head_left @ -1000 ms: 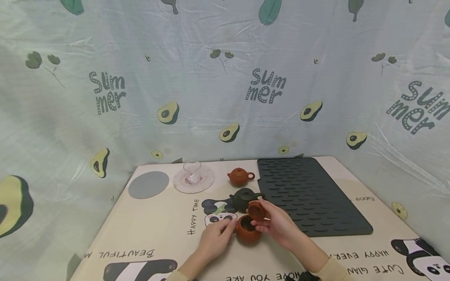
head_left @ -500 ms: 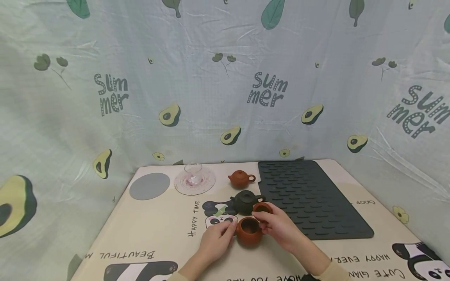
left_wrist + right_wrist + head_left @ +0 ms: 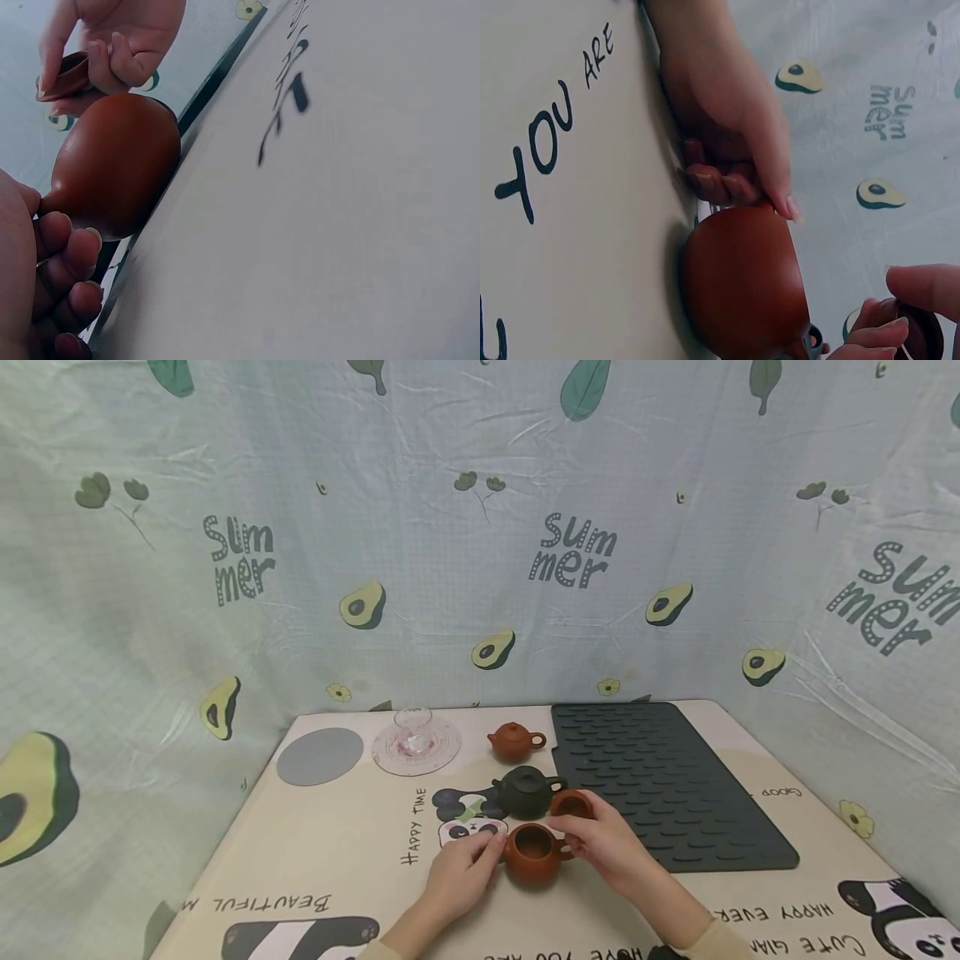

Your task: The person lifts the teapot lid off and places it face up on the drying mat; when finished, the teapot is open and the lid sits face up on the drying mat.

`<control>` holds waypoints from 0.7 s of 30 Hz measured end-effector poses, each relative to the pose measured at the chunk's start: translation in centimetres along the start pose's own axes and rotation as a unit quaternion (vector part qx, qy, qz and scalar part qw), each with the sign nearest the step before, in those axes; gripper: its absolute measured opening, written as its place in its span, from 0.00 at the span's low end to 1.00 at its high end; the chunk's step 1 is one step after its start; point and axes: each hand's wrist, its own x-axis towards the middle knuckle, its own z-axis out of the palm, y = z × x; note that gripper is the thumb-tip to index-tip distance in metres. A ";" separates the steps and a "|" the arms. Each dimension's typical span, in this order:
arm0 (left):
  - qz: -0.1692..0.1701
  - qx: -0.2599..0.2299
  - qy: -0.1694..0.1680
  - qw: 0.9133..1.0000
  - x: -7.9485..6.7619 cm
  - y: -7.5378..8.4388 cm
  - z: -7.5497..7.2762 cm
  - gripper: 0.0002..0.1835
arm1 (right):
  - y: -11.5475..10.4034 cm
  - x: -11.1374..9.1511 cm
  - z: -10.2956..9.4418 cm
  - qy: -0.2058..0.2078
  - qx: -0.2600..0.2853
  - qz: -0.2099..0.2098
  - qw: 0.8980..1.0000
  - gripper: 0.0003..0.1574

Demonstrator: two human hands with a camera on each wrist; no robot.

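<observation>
A reddish-brown teapot (image 3: 531, 858) stands on the table with its top uncovered, its dark inside showing. My left hand (image 3: 461, 872) pinches its spout (image 3: 51, 201) between thumb and fingers. On the right, my right hand (image 3: 611, 843) grips a matching teapot lid (image 3: 572, 806), its hollow underside turned up, just above the teapot's handle (image 3: 566, 849). The right wrist view has the pot's rounded side in the middle and the lid low at the right, partly covered by fingers. Right behind the pot sits a black teapot (image 3: 525, 792), lid on.
Farther back is a smaller lidded reddish-brown teapot (image 3: 513, 742). A dark ridged mat (image 3: 667, 793) covers the right side. At the back left lie a grey oval mat (image 3: 320, 757) and a clear plate (image 3: 386, 758) carrying a glass cup (image 3: 413, 731). A printed curtain (image 3: 420, 527) hangs behind the table.
My right hand has moved the lid rightward, away from over the teapot's opening, and tilted it so its underside faces more upward. My left hand stays at the spout.
</observation>
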 end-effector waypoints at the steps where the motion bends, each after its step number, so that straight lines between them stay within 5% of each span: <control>1: 0.000 0.000 0.000 1.000 0.0 0.0 0.0 0.25 | 0.0 0.0 -0.1 0.001 -0.001 0.000 1.000 0.30; 21: -0.009 -0.008 -0.006 1.000 0.1 0.1 -0.1 0.25 | 0.0 0.4 -3.1 0.053 -0.048 0.015 0.997 0.36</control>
